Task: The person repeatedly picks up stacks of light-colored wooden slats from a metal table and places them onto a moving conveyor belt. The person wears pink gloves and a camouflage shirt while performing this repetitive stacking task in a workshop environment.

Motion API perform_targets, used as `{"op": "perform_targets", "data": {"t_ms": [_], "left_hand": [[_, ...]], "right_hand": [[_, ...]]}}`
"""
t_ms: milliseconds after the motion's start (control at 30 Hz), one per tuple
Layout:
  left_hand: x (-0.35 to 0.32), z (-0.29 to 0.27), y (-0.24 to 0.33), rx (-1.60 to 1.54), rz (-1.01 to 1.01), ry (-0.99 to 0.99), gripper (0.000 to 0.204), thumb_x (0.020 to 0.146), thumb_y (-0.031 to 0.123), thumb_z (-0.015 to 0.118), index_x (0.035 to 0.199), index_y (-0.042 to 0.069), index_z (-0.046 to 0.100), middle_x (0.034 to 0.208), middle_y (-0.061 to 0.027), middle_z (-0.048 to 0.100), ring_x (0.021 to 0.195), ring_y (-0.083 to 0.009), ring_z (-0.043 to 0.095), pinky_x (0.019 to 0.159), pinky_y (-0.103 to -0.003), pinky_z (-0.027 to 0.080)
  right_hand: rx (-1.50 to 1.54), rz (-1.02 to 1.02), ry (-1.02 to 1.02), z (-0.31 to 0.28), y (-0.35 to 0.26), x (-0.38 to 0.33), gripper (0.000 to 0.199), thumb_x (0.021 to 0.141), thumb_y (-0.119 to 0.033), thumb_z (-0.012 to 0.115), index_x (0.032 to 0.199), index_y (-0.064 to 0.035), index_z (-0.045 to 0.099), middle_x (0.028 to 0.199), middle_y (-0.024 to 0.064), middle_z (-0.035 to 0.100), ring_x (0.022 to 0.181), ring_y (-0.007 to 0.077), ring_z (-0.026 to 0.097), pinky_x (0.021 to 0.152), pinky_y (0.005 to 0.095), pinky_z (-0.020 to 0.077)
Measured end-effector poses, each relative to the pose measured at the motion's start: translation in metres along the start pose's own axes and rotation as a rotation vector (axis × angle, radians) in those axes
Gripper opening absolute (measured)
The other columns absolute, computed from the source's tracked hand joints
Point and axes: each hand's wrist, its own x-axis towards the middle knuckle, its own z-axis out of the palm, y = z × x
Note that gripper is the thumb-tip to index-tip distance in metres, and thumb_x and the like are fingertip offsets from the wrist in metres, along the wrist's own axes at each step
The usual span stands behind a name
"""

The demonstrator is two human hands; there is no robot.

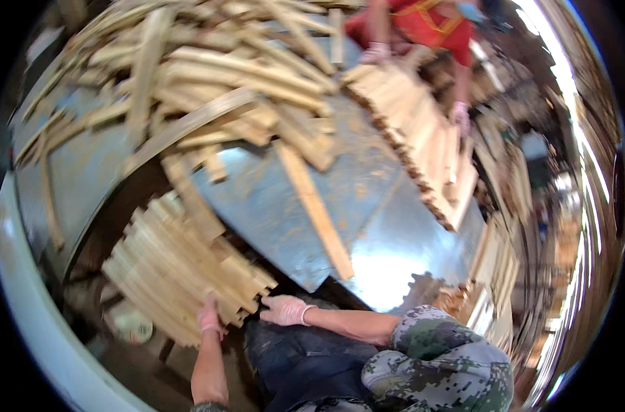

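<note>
A row of pale wooden strips (178, 268), laid side by side with uneven ends, lies at the lower left beside the metal table. My left hand (211, 320), in a thin pinkish glove, rests on the near part of these strips with its fingers stretched over the wood. Gloved the same way, my right hand (285, 310) is at the right-hand ends of the strips. Its fingers point left toward those ends, and contact is hard to judge in the blur. Neither hand visibly encloses a strip.
A metal table (285, 226) carries a large heap of loose wooden strips (223, 75) and a single strip (316, 209). Across it, a co-worker in red (429, 27) has gloved hands on another row of strips (422, 130). A pale curved edge (31, 295) runs along the left.
</note>
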Motion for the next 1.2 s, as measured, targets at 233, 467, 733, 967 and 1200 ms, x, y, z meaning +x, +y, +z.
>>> {"op": "perform_targets", "data": {"t_ms": [233,467,733,967,1200], "left_hand": [[0.078,0.029,0.015,0.003,0.043,0.186,0.116,0.089,0.066,0.079,0.174,0.016,0.017,0.170,-0.0218,0.038,0.145,-0.0483,0.045,0.107,-0.072,0.041],[0.208,-0.004,0.014,-0.306,0.132,-0.200,0.123,0.085,0.067,0.084,0.174,0.009,0.020,0.168,-0.0212,0.043,0.144,-0.0388,0.052,0.117,-0.052,0.045],[0.017,0.079,0.050,0.713,0.077,0.725,0.148,0.070,0.080,0.087,0.176,0.013,0.008,0.174,-0.0191,0.036,0.154,-0.0442,0.043,0.123,-0.060,0.039],[0.029,0.066,0.037,0.561,0.240,0.544,0.136,0.079,0.071,0.086,0.176,0.014,0.009,0.174,-0.0199,0.035,0.153,-0.0441,0.041,0.122,-0.059,0.041],[-0.013,0.108,0.018,0.732,0.159,0.119,0.104,0.092,0.070,0.072,0.161,-0.003,0.045,0.162,-0.0198,0.050,0.139,-0.0380,0.055,0.112,-0.048,0.047]], "right_hand": [[0.198,0.163,0.100,-0.003,0.086,-0.085,0.074,0.107,-0.051,0.059,0.159,-0.0002,0.049,0.145,0.0245,0.067,0.136,0.0403,0.062,0.114,0.0440,0.0481],[0.292,0.192,0.177,-0.005,0.133,-0.124,0.068,0.106,-0.049,0.059,0.152,0.0009,0.055,0.143,0.0271,0.066,0.135,0.0426,0.061,0.114,0.0463,0.0477],[0.374,0.180,0.216,-0.004,0.147,-0.127,0.069,0.106,-0.045,0.062,0.159,-0.0016,0.049,0.135,0.0220,0.072,0.129,0.0372,0.067,0.111,0.0416,0.0507],[0.490,0.228,0.179,-0.020,0.170,-0.163,0.071,0.107,-0.045,0.061,0.163,-0.0041,0.045,0.138,0.0198,0.072,0.132,0.0351,0.066,0.113,0.0404,0.0498],[0.449,0.263,0.605,-0.096,0.284,-0.245,0.067,0.107,-0.042,0.061,0.158,-0.0014,0.049,0.148,0.0217,0.066,0.134,0.0345,0.065,0.114,0.0409,0.0495]]}}
